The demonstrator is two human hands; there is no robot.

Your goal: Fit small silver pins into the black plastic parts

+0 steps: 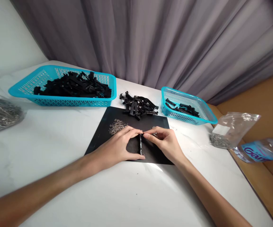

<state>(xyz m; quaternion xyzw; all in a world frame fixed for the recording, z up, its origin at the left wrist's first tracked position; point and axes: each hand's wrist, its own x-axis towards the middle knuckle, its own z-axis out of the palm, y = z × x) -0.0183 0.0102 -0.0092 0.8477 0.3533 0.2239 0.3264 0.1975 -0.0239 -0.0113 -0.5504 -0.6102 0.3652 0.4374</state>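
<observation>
A narrow black part (140, 145) stands lengthwise over the black mat (103, 132). My left hand (119, 145) grips it by its two ends, thumb at the near end and fingers at the far end. The fingertips of my right hand (166, 142) are pinched together at the far end of the part; anything tiny between them is too small to make out. On the mat, a pile of small metal pieces (117, 126) lies beyond my left hand. More small metal pieces (154, 133) are partly hidden behind my right hand.
Loose black parts (137, 105) are heaped at the mat's far edge. A large blue basket (70, 101) and a smaller one (188, 119) hold black parts. Bags of metal pieces lie left (1, 113) and right (221, 138), near a plastic bottle (261, 149). A curtain (145, 41) hangs behind.
</observation>
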